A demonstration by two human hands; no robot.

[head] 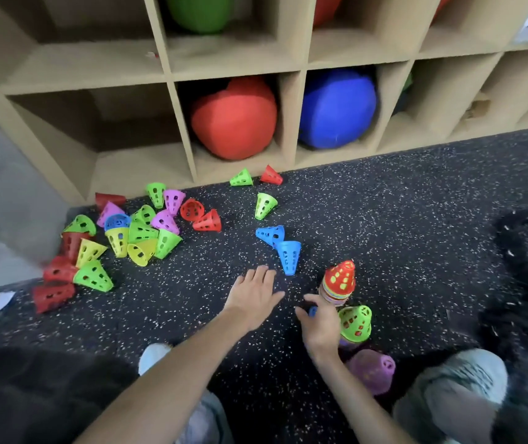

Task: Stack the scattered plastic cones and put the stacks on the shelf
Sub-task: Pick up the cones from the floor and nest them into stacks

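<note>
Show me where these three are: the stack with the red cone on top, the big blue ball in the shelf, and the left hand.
Stack point(339, 280): head view, on the red top cone.
Blue ball point(338, 107): head view, its middle.
Left hand point(253, 294): head view, back of the hand.

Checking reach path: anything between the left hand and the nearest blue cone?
Nothing visible. The left hand hovers open over bare speckled floor, and the blue cone lies just beyond its fingertips, up and to the right. A second blue cone lies behind that one, not in the path.
</note>
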